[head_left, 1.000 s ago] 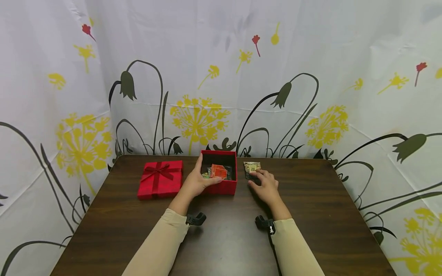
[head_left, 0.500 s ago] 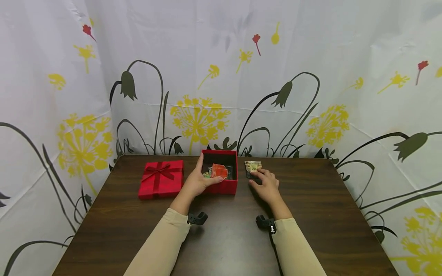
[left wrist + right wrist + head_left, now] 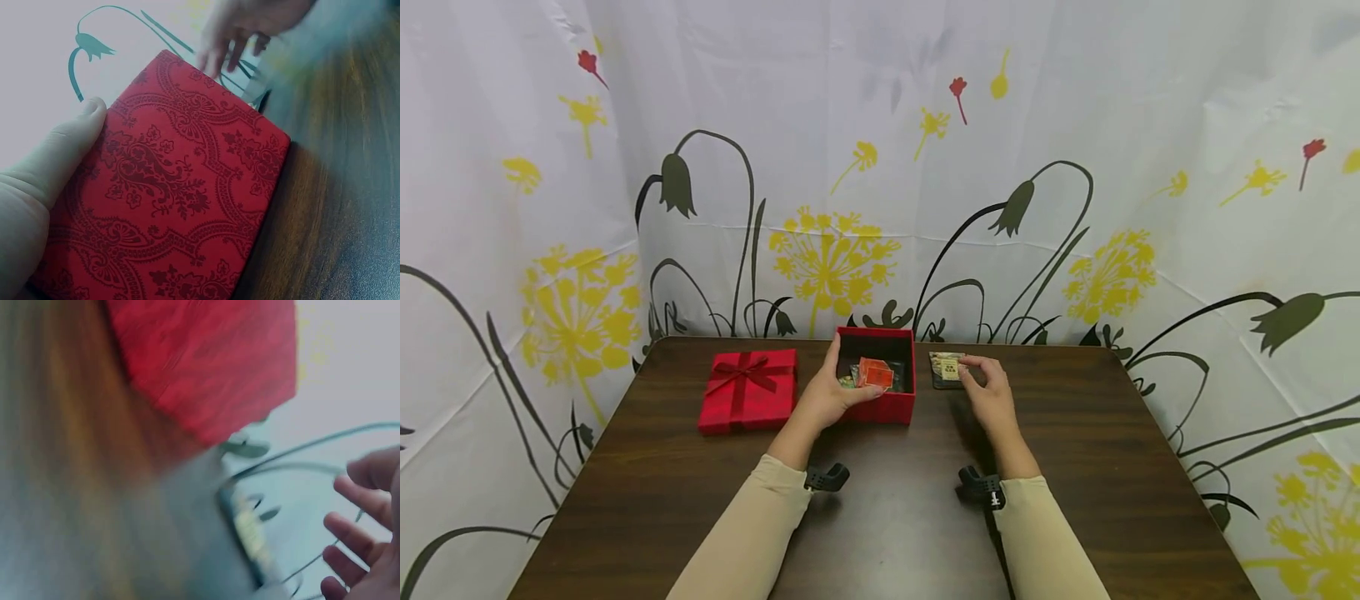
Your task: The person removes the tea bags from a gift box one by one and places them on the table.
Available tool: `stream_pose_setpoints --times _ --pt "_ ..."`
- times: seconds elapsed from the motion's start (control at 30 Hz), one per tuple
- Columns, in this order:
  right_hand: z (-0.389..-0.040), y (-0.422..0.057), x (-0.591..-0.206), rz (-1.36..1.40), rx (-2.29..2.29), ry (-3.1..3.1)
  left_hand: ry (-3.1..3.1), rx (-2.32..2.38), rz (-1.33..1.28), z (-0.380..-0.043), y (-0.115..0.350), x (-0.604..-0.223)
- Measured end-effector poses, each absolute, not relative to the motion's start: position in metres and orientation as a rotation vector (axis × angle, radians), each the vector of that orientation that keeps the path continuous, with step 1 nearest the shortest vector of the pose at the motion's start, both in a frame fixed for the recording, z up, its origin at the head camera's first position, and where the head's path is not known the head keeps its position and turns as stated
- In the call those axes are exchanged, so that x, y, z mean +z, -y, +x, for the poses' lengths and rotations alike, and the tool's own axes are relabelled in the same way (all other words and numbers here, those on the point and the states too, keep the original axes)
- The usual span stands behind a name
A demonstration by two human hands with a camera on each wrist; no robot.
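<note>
A red patterned box [image 3: 887, 408] stands lidless on the table, its opening upward. My left hand [image 3: 827, 396] grips its left side, the thumb over the front rim; the left wrist view shows the thumb against the box wall [image 3: 156, 175]. Inside lie an orange-red packet [image 3: 876, 373] and other small packets, partly covered. To the right of the box, a dark packet [image 3: 946, 368] with a pale label lies on the table. Beside its right edge is my right hand [image 3: 994, 396]. The right wrist view shows the right hand [image 3: 372, 531] holding nothing, fingers loosely bent and apart from the packet.
A red lid [image 3: 748, 392] with a ribbon bow lies left of the box. The brown wooden table [image 3: 880, 508] ends at the back against a white flower-printed curtain [image 3: 865, 167]. Each wrist wears a black camera band.
My right hand has lifted off the dark packet and shifted slightly up and right. The packet stays put. The left hand and the box have not visibly moved.
</note>
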State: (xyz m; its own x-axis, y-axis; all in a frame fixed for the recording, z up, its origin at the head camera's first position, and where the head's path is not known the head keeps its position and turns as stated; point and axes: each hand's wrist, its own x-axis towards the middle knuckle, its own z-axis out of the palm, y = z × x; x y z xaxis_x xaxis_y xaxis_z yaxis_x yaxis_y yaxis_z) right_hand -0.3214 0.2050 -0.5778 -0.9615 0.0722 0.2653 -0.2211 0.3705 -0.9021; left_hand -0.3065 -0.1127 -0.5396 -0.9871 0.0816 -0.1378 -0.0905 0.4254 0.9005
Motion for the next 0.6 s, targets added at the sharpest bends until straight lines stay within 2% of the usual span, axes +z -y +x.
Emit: stream_pose_setpoints --times 0.23,0.6 --pt "-0.309 -0.199 -0.537 0.003 1.894 2.269 -2.52 1.618 0.012 -0.307 0.112 -0.54" --pt "-0.288 -0.169 -0.493 0.177 2.061 2.262 -2.514 1.634 0.013 -0.306 0.112 -0.541"
